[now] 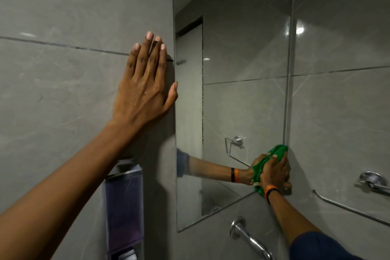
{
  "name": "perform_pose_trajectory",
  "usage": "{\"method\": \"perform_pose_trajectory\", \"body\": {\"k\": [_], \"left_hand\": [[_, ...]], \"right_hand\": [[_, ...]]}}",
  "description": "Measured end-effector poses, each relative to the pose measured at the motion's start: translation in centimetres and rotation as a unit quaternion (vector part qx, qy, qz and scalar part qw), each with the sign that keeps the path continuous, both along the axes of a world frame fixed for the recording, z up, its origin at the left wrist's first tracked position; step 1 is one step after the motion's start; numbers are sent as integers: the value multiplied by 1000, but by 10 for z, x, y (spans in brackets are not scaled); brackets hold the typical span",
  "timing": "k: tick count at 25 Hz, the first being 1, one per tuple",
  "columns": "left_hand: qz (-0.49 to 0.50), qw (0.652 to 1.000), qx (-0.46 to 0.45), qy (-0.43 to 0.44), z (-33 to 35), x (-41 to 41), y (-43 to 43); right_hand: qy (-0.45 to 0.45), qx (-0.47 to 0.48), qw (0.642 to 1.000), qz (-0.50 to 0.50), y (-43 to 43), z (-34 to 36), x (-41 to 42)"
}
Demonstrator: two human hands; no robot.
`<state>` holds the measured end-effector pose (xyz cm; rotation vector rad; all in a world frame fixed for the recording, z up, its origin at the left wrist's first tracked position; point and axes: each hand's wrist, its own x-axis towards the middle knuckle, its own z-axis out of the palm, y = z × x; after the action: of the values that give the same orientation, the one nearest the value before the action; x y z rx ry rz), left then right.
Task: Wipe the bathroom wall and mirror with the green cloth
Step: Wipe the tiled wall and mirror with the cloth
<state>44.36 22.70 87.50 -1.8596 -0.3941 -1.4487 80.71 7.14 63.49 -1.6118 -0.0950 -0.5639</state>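
The green cloth (274, 154) was gripped, bunched, in the right hand (274, 172) and pressed at the mirror's (242, 53) lower right corner. The left hand (145, 84) was laid flat, fingers spread and empty, on the wall (63, 91) just left of the mirror.

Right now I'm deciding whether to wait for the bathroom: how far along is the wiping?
Partway, at best. The right hand presses the green cloth on the mirror at its lower right edge. The left hand rests flat on the wall. Nothing shows which areas are already wiped.
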Motion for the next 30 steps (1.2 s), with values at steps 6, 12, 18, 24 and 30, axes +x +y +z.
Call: {"method": "perform_pose_trajectory", "body": {"k": [6,12,18,24,30], "left_hand": [[2,1000,-1,-4,0,0,0],[2,1000,0,-11,-1,1,0],[0,1000,-9,-11,-2,0,-2],[5,1000,-14,0,-11,-4,-4],[10,1000,-20,6,-29,-10,-3]], "right_hand": [[117,-39,992,-28,3,-8,-13],[79,-50,995,-36,17,-34,-50],[33,-30,999,-5,35,-51,-98],[-41,-19,999,7,60,-64,-168],[-80,-4,997,9,84,-68,-222]]}}
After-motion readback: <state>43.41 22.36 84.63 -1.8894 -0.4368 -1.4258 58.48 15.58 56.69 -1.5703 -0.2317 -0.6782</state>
